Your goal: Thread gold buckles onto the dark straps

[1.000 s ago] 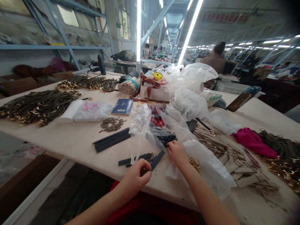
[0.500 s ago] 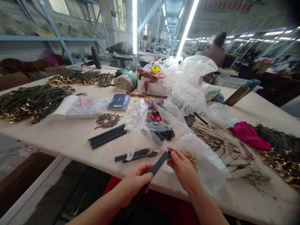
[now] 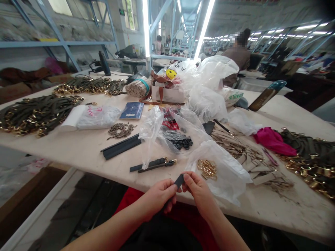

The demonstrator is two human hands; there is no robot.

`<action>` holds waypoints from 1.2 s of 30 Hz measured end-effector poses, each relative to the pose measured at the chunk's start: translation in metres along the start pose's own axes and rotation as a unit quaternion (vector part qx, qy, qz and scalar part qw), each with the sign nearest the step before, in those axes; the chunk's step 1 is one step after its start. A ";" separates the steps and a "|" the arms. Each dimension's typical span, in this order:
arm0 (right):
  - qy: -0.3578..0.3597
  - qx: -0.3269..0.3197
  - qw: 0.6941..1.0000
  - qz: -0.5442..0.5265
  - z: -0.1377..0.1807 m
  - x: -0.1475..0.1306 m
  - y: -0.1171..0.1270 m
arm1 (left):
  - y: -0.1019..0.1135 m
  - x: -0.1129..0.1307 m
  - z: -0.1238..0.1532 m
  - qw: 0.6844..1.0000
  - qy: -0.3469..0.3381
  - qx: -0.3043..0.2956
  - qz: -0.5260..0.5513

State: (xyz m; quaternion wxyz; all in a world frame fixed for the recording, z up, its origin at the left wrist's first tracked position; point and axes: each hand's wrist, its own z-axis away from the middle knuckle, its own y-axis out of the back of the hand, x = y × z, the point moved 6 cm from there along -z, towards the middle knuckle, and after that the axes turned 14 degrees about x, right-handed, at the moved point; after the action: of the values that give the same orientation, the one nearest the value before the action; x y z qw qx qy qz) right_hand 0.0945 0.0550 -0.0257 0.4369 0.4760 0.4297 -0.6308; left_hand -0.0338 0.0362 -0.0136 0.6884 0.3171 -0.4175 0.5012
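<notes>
My left hand and my right hand meet just off the near edge of the table. Both pinch the tip of a dark strap, which runs down behind my left fingers. Whether the right fingers also hold a small part is hidden. On the table just beyond lie two finished dark straps with gold buckles. A clear bag with gold buckles sits right of them. A bag of small black parts lies further back.
A stack of dark strips, a blue booklet, heaps of dark straps with gold hardware, white plastic bags, a pink cloth and tan pieces cover the table. A person sits beyond it.
My right hand left the bag of black parts and came back to the strap. Both hands drew the strap toward me, off the table edge; now only its tip shows.
</notes>
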 end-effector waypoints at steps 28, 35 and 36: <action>0.353 0.152 0.642 0.663 -0.033 -0.010 0.066 | 0.003 -0.018 -0.023 0.999 -0.041 -0.003 -0.013; 0.411 0.109 0.608 0.671 -0.028 -0.016 0.053 | 0.001 -0.009 -0.017 0.996 -0.049 0.004 -0.078; 0.416 0.106 0.633 0.644 -0.024 -0.018 0.051 | -0.002 -0.006 -0.017 0.996 -0.053 0.006 -0.072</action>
State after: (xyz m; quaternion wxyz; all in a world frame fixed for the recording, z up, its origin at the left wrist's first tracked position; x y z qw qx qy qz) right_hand 0.1521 0.0680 -0.0189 0.4533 0.8870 0.0808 0.0344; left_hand -0.0290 0.0474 -0.0269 0.6978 0.3768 -0.4263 0.4352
